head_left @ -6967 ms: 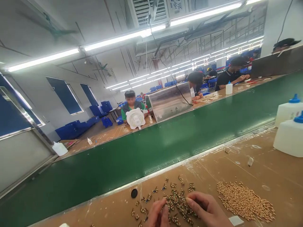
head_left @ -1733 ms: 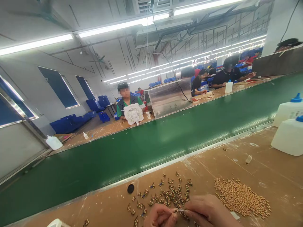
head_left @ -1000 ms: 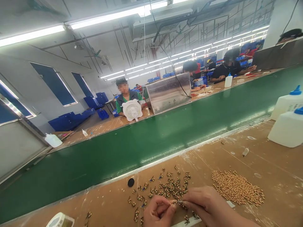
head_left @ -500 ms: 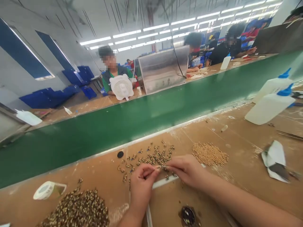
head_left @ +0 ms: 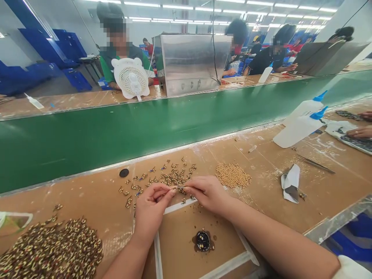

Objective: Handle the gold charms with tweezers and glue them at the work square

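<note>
Tan bead pile (head_left: 233,175) is our landmark here, sitting on the brown surface (head_left: 273,195) on our side of the green belt (head_left: 145,128). Just left of that pile we've got both hands busy: our left hand (head_left: 152,207) has thumb and finger pinched together on a small striped piece (head_left: 174,188), and our right hand (head_left: 209,195), the one nearer the pile, has its fingertips clamped on a thin shiny rod (head_left: 181,187). The rod either touches the piece or comes right up to it, honestly too tiny for us to tell which. A scatter of loose striped pieces (head_left: 176,176) also lies left of the pile. Nearer to us than the pile there's a little dark dish (head_left: 203,241) with dark wet-looking spots around it. Way left of the pile we've got a big heap of striped bits (head_left: 55,248), plus a black disc (head_left: 124,173) about level with the pile. Right of the pile: crumpled white paper (head_left: 291,176), then tweezers (head_left: 316,164), with two blue-tipped bottles (head_left: 298,131) further back. Well off to the pile's right, we can see a co-worker's hand (head_left: 362,132)
</note>
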